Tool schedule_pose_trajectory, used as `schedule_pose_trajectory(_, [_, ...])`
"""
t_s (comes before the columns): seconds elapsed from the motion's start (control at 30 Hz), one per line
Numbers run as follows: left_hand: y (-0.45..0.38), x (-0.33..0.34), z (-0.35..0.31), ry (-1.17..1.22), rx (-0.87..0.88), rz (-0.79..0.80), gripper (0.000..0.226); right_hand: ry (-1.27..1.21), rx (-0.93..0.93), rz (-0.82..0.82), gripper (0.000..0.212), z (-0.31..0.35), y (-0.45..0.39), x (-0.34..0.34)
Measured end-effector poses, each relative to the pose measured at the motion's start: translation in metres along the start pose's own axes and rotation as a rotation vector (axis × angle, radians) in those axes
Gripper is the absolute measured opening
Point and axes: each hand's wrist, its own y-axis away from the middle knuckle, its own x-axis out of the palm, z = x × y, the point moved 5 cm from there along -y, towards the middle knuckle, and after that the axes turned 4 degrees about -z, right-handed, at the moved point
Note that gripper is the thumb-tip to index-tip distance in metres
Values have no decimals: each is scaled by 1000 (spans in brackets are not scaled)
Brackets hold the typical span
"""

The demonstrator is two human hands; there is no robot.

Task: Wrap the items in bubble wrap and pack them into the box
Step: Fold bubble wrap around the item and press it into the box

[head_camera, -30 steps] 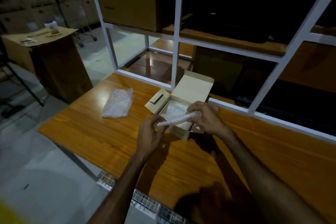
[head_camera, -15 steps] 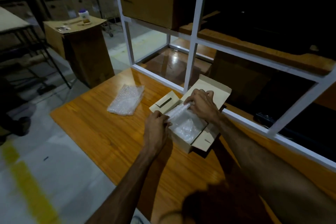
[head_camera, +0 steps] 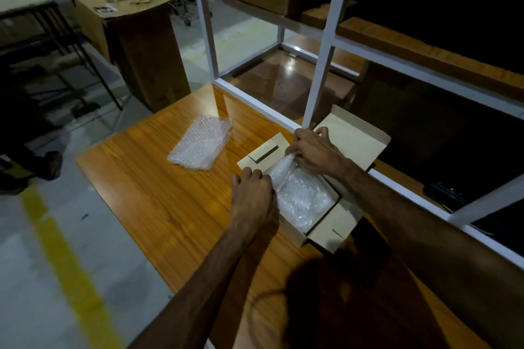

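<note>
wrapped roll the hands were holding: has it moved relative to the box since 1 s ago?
Yes. The wrapped roll has gone from above the front edge of the box down into it, along its left wall, with the left hand and right hand still on it.

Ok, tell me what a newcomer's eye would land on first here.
First, the two hands, left hand and right hand, gripping the ends of a bubble-wrapped item at the near-left edge of the open cardboard box on the wooden table; more bubble wrap already lies inside. Next, a separate bubble-wrap bundle lying to the left of the box. Behind the box rises a white metal frame.
</note>
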Motion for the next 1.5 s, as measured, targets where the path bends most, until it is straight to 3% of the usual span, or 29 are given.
schedule_pose_trajectory(0.37, [-8, 3, -5, -68, 47, 106, 32, 181, -94, 265, 49, -6, 0, 13])
schedule_pose_trajectory(0.47, [-8, 3, -5, -74, 66, 115, 35, 197, -58, 360, 65, -8, 0, 13])
schedule_pose_trajectory(0.6, [-9, 4, -4, -91, 70, 110, 33, 174, -110, 290, 47, -4, -3, 10])
schedule_pose_trajectory(0.87, [-8, 8, -7, -142, 52, 149, 36, 68, -87, 277, 41, -3, -3, 14])
schedule_pose_trajectory(1.03, [-8, 8, -7, -138, 70, 118, 36, -236, 39, 298, 31, -9, 4, 10])
schedule_pose_trajectory(1.13, [-7, 8, -4, -76, 74, 73, 35, -392, 88, 154, 26, -11, 12, 6])
schedule_pose_trajectory(1.3, [5, 8, -9, -19, -6, 18, 37, -126, -132, 19, 33, -2, 17, 17])
schedule_pose_trajectory(1.37, [8, 10, -23, -20, 10, 23, 51, -184, -122, 48, 37, 0, 19, 19])
schedule_pose_trajectory(1.43, [5, 15, -36, -2, 19, 33, 60, -282, -89, 60, 58, 4, 17, 14])
schedule_pose_trajectory(1.5, [-2, 21, -40, 45, -8, 68, 63, -173, -125, 131, 46, 6, 12, 14])
